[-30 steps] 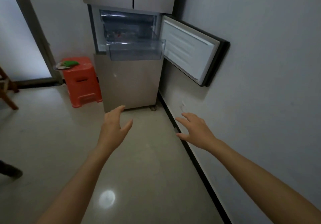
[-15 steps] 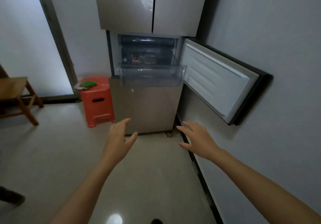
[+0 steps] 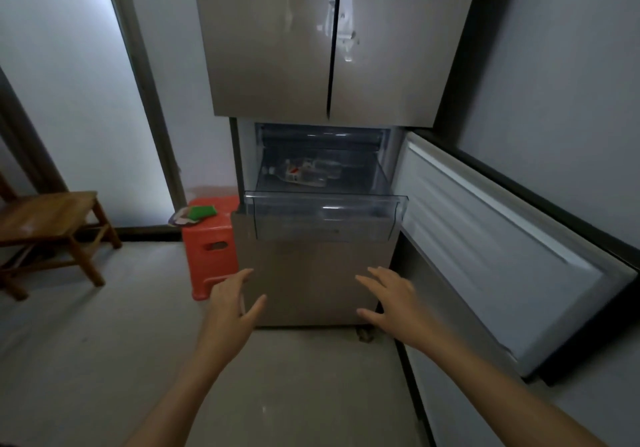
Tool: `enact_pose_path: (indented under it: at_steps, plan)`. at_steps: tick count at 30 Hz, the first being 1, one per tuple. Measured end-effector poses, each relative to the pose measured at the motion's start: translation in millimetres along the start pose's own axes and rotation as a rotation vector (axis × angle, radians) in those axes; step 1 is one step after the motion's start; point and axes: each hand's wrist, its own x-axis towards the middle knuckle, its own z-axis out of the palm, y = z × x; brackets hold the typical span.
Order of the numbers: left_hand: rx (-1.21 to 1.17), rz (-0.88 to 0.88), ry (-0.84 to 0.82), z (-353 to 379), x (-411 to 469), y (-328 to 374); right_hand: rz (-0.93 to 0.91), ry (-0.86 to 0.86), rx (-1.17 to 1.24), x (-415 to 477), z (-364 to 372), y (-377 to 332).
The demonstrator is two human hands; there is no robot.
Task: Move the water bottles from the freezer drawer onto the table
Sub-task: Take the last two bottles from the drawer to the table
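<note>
**passerby:** ok, what's the setup and what's gonna bite you?

**me:** Big fridge [image 3: 322, 48] dead ahead, with the freezer door [image 3: 502, 256] standing wide open on the right. The clear freezer drawer [image 3: 325, 218] sticks out toward me. The water bottles [image 3: 304, 174] lie on their sides at the far end of it, behind the front lip. Can't tell how many, they're see-through and bunched together.

Trouble, as I see it: they sit far back, so I have to reach over that lip. Cold, slick plastic could slip if I get greedy and grab two at once. Leaning on the extended drawer might tilt it or pop it off its rails. That door is also close on my right side, so it's easy to knock an arm on. No desk in sight, so I'd guess there's a turn and a carry with wet bottles.

**passerby:** and your hands?

**me:** Left hand [image 3: 230, 311] and right hand [image 3: 398, 302] are both stretched out low, below the drawer, in front of the fridge's bottom panel. My fingers [image 3: 239, 278] are spread and loose, holding nothing and touching nothing.
</note>
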Motion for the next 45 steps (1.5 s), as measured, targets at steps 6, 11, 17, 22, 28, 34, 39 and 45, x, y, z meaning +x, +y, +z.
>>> enact_pose_path:
  at_steps: [6, 11, 17, 22, 28, 34, 39, 45]
  plan:
    - [-0.043, -0.025, 0.025, 24, 79, -19, -0.011, 0.033, 0.001, 83, 4, 27]
    - [-0.035, 0.002, 0.033, 47, 162, -35, -0.015, 0.079, 0.014, 157, -3, 44]
    - [-0.063, 0.049, 0.02, 67, 280, -51, 0.034, 0.151, 0.009, 263, -25, 70]
    - [-0.051, 0.046, -0.017, 91, 333, -65, 0.083, 0.128, 0.059, 314, -10, 83]
    - [-0.006, 0.003, -0.049, 115, 371, -75, 0.058, 0.075, 0.112, 361, 1, 109]
    - [0.029, -0.102, -0.022, 131, 398, -83, -0.03, -0.064, 0.119, 428, 14, 129]
    - [0.081, -0.19, 0.044, 139, 404, -86, -0.084, -0.191, 0.079, 499, 34, 146]
    - [0.222, -0.255, 0.04, 139, 399, -87, -0.176, -0.2, -0.049, 557, 76, 147]
